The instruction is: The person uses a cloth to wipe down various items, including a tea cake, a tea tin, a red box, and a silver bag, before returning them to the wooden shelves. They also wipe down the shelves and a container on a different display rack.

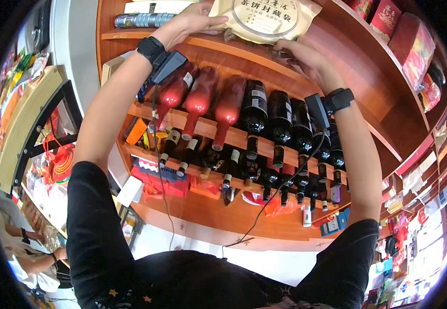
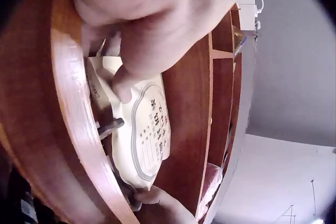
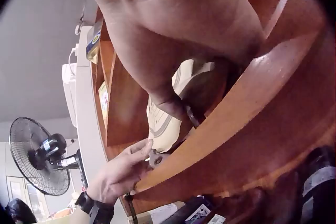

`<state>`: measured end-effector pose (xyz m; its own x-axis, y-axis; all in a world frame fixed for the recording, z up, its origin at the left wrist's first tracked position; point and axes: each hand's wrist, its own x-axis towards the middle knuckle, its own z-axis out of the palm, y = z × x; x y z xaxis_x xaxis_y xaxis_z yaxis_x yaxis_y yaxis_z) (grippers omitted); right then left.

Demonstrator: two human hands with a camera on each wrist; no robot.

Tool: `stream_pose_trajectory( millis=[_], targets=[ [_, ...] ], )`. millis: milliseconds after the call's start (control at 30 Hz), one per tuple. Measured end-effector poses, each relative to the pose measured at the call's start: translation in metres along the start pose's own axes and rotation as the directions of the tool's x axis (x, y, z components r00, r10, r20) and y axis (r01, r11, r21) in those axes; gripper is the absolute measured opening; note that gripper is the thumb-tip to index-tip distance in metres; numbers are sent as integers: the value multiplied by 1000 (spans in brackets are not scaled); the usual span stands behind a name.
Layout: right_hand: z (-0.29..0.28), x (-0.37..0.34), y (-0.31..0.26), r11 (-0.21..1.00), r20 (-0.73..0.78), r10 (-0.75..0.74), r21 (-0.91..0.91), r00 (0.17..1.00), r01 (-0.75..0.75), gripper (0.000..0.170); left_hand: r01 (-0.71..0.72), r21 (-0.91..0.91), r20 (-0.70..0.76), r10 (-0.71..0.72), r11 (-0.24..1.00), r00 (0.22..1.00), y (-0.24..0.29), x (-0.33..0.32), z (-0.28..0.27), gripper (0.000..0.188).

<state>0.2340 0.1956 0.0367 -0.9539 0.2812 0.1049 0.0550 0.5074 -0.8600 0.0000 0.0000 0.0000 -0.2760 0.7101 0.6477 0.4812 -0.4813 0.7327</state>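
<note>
Pinching the side of a cream paper package (image 1: pixel 267 18), the left hand (image 1: pixel 192 23) lays its thumb over the front edge. The right hand (image 1: pixel 311 59) has its thumb at the opposite lower corner; whether its fingers close round the package or the dark support (image 2: pixel 111 128) beneath, I cannot tell. Between the hands, the package leans on a shelf, its face printed with dark Chinese characters inside a scalloped double outline; its top runs out of the head view. The left hand hides part of it in the left wrist view.

Just beyond the left hand lies a banded grey cylinder (image 1: pixel 143 20). Below both hands, red bottles (image 1: pixel 197 98) and dark bottles (image 1: pixel 280 123) slope neck-down in racks, and black cables (image 1: pixel 161 190) hang from the wrists in front of them. The reddish-brown wooden shelf (image 1: pixel 372 87) carries red boxes (image 1: pixel 385 23) well beyond the right hand. Farther out are a black fan (image 3: pixel 39 155), a grey wall (image 2: pixel 299 50) and another person (image 1: pixel 38 262).
</note>
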Motion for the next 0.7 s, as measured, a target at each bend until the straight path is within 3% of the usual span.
stream_pose_trajectory(
  millis=[100,167,200,233,267,300,333,367,400,433,467,500,533,567,600,633,700],
  targets=[
    [11,-20,-8,994,-114,-18,-113,993,5,37,19,-29,-48,-21,999,999,-2,0,-2,48],
    [13,-35,-13,962,-275,-98,-272,956,20,48,115,323,-187,-56,939,981,-18,7,-19,78],
    [8,-43,-12,963,-285,-100,-268,953,21,48,76,674,-279,157,735,947,-8,-5,-16,72],
    [-2,-53,-10,979,-418,-121,-202,900,38,51,30,747,-306,304,664,902,10,-25,2,66],
    [-10,-66,-8,988,-545,-130,-139,828,64,55,-47,774,-305,437,631,846,25,-43,14,61],
    [-13,-85,-7,978,-576,-208,-146,790,151,55,-110,736,-359,522,668,774,34,-60,32,48],
    [-9,-109,-5,958,-604,-286,-161,744,238,56,-159,704,-369,549,692,750,49,-86,54,30],
    [3,-136,-6,949,-588,-314,-175,745,262,52,-101,481,-417,328,871,848,61,-110,76,19],
    [17,-168,-7,940,-568,-340,-189,749,283,49,-111,337,-323,226,935,919,70,-135,94,17],
    [36,-195,-7,961,-596,-276,-166,754,220,40,-133,223,-192,177,966,965,77,-158,112,14],
    [63,-251,9,977,-512,-194,-179,837,117,30,36,41,150,-42,999,988,71,-194,138,13],
    [75,-275,26,975,-461,-198,-183,865,125,30,161,-28,276,-147,987,950,69,-209,155,16],
    [86,-307,41,994,-442,-2,-97,897,-45,31,271,-151,382,-197,951,903,56,-222,177,17],
    [87,-330,60,898,-335,-100,-436,937,-60,28,387,-257,490,-226,886,842,35,-234,205,19],
    [96,-353,78,921,-329,-48,-379,943,-85,28,458,-309,530,-249,834,811,13,-249,238,21],
    [99,-378,111,980,-327,35,-176,944,-98,30,532,-353,575,-270,770,772,-11,-266,276,23],
    [102,-435,175,972,-407,223,26,886,-233,28,609,-218,666,-340,763,665,-51,-303,350,24]
  ],
)
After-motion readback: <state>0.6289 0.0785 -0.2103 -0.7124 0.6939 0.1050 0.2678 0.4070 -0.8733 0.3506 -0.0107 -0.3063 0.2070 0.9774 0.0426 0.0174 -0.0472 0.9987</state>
